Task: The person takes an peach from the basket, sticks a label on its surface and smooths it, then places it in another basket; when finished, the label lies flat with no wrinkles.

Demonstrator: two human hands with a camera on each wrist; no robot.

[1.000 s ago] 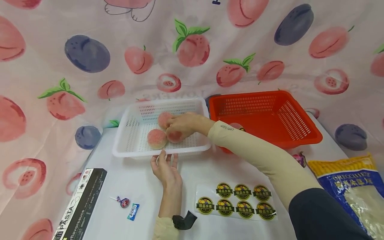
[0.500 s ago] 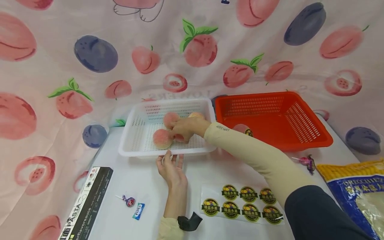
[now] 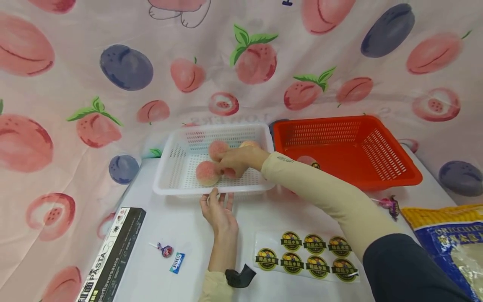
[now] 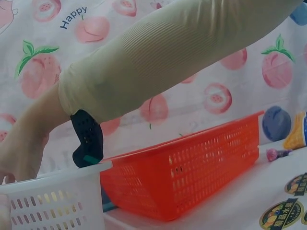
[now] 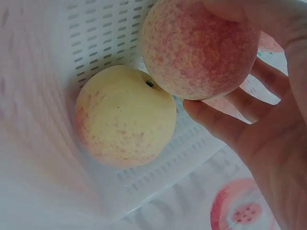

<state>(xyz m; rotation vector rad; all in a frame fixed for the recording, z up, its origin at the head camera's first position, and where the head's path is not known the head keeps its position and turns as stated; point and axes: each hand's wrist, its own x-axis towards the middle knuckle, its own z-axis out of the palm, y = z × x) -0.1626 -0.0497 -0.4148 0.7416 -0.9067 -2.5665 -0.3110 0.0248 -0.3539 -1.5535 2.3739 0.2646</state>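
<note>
In the head view, my right hand [image 3: 241, 160] reaches down into the white basket [image 3: 166, 191]. Its thumb and fingers hold a reddish peach [image 5: 201, 52], seen close up in the right wrist view. Beside it lies a pale yellow peach [image 5: 125, 117], partly behind the hand in the head view. Two more pink peaches, a front one [image 3: 207, 173] and a back one [image 3: 218, 150], sit left of the hand. My left hand [image 3: 220, 216], palm up, grips the basket's front rim with the thumb over the edge and the other fingers below.
A red basket [image 3: 339, 155] stands right of the white one, with a stickered peach [image 3: 307, 160] inside. Toward the front lie a sticker sheet [image 3: 305, 256], lollipops [image 3: 165, 250], a wrapped candy [image 3: 177, 263], a pasta box [image 3: 117, 251] and a pasta bag [image 3: 445, 235].
The head view has turned slightly, so everything shifts right in it. My right hand has tilted a little over the peach, and the yellow peach behind it has come into sight.
</note>
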